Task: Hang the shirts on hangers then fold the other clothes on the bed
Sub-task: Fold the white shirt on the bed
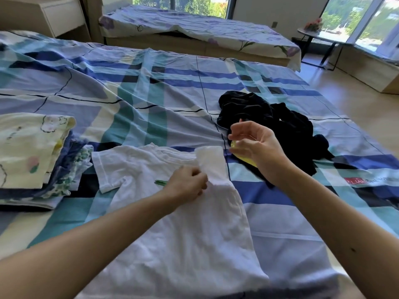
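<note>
A white T-shirt [183, 229] lies spread on the bed, neck away from me. My left hand [187, 184] pinches the fabric at the base of its right sleeve [210, 162], which stands folded upward. A short green piece [160, 182] pokes out from under that hand, on top of the shirt. My right hand [257, 147] is at the near edge of a heap of black clothes [287, 126]. Its thumb and curled fingers close around a yellow thing [248, 161] that is mostly hidden by the hand.
A stack of folded clothes [32, 152], pale yellow floral on top, sits at the left on the blue checked bedsheet [151, 93]. A second bed [194, 31] stands behind. To the right are wooden floor [356, 104] and a small round table [313, 34].
</note>
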Action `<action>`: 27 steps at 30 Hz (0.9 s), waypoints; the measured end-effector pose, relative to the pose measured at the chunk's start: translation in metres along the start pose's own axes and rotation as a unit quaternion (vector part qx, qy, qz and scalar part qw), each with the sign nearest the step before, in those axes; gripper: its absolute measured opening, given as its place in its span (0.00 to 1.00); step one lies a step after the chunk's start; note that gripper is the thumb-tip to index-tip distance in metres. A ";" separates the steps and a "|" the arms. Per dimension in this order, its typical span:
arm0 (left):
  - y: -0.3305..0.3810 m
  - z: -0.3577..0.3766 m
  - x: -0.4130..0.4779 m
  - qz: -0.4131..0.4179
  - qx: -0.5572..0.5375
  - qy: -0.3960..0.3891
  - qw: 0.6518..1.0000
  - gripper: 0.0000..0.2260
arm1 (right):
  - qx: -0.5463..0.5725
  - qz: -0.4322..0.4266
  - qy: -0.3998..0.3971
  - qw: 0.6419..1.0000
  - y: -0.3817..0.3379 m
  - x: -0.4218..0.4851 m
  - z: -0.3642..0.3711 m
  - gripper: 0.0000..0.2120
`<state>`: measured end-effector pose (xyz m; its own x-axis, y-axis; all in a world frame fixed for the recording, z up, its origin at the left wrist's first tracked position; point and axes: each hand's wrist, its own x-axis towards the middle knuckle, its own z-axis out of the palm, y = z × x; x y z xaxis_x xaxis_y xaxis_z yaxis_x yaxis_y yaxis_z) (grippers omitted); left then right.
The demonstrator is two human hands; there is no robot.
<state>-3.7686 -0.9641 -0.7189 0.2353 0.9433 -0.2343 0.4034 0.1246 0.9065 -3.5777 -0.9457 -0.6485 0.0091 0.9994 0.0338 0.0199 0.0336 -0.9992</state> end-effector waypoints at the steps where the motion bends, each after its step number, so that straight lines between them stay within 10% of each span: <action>1: -0.001 -0.003 0.000 -0.044 -0.033 -0.002 0.998 0.08 | -0.072 -0.003 0.017 0.997 0.007 0.001 -0.003 0.19; 6: 0.000 -0.009 -0.002 -0.074 -0.044 0.009 0.996 0.10 | -0.422 -0.037 -0.076 0.903 0.051 -0.002 -0.006 0.18; 12: 0.013 -0.040 0.000 0.012 0.222 0.088 0.971 0.09 | -0.655 0.020 -0.249 0.713 0.083 -0.009 0.008 0.31; 19: -0.017 -0.145 0.005 -0.062 0.522 0.149 0.838 0.17 | -0.629 -0.102 -0.201 0.744 0.058 -0.011 0.055 0.35; 27: -0.033 -0.179 0.006 -0.134 0.531 0.108 0.830 0.23 | -0.582 -0.141 -0.260 0.758 0.064 -0.023 0.110 0.36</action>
<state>-3.9387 -0.9070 -0.6872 -0.1063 0.9732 -0.2042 0.9943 0.1055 -0.0149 -3.6862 -0.9652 -0.7156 -0.5488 0.8328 -0.0719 0.8184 0.5177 -0.2495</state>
